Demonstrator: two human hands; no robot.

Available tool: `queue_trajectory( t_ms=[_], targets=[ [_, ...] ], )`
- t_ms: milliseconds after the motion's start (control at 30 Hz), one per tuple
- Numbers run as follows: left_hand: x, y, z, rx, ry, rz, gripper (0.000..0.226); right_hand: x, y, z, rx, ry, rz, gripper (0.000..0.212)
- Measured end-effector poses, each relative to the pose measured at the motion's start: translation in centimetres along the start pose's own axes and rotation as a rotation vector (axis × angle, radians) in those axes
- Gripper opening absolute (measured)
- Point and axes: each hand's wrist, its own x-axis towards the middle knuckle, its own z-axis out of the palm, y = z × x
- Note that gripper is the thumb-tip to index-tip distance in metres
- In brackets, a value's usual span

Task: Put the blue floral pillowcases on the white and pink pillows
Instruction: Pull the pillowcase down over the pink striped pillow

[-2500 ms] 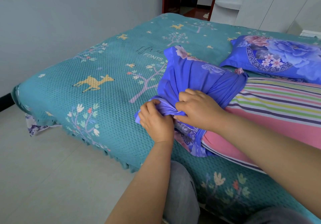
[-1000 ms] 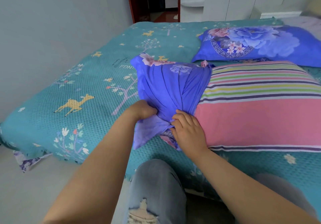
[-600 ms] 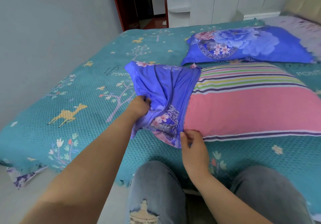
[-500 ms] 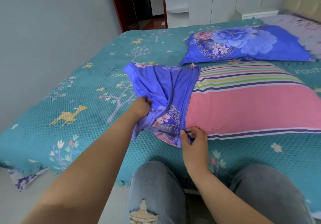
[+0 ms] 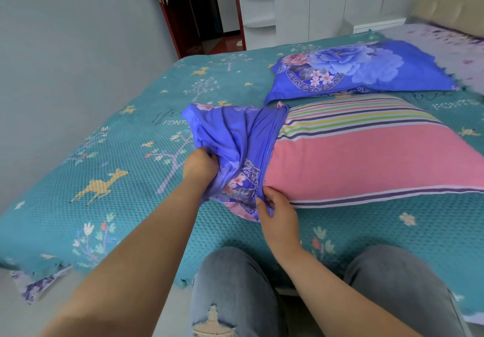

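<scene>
Pillowcase [image 5: 230, 137]: blue floral, bunched over only the left end of the striped pink pillow [image 5: 366, 158], which lies on the bed [image 5: 104, 153].
Left hand [image 5: 200, 165]: fingers curled, gripping gathered cloth.
Right hand [image 5: 277, 213]: the hem is pinched at the near corner.
Technique: the opening is best spread wide and drawn evenly rightward, corners seated first.
Second pillow [image 5: 361, 72]: already covered, behind.
</scene>
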Motion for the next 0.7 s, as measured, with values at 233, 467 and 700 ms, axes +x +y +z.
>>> queue_trajectory(
  t_ms=[233, 467, 700],
  targets=[
    [-0.6, -0.5, 0.6, 0.15, -0.095, 0.037, 0.032, 0.1, 0.0, 0.6, -0.126, 0.034, -0.084, 0.011],
    [1.2, 2.0, -2.1, -0.502, -0.163, -0.139, 0.026, 2.7, -0.7, 1.6, -0.075, -0.085, 0.121, 0.044],
    [2.0, 0.6, -0.5, -0.771, -0.207, -0.206, 0.028, 3.0, -1.4, 1.3, 0.269, -0.11, 0.208, 0.042]
  ],
)
